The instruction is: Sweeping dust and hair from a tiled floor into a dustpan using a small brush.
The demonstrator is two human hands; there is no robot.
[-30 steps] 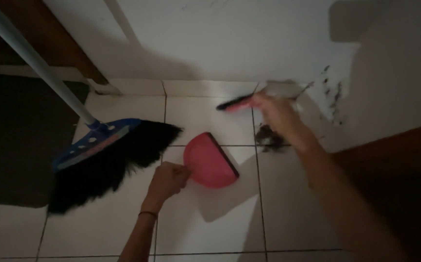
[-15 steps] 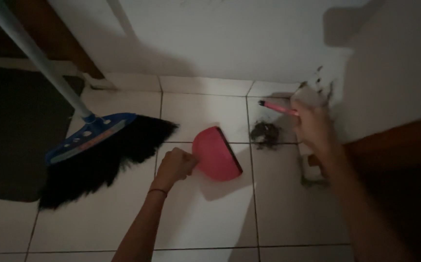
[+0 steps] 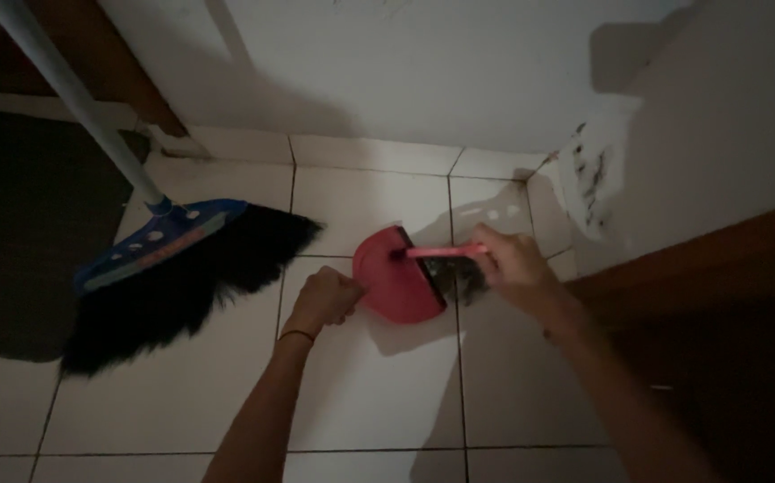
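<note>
A pink dustpan (image 3: 396, 282) sits tilted on the white tiled floor (image 3: 361, 394), its open edge facing a dark clump of dust and hair (image 3: 461, 279) just beside it. The left hand (image 3: 323, 300) is closed in a fist at the pan's near side, apparently gripping its handle, which is hidden. The right hand (image 3: 514, 266) is curled tight around a small pink hand brush (image 3: 437, 253), whose shaft reaches across to the pan's rim. To the left, a broom (image 3: 168, 259) with a blue head and black bristles lies on the floor, next to a dark mat (image 3: 21, 233).
</note>
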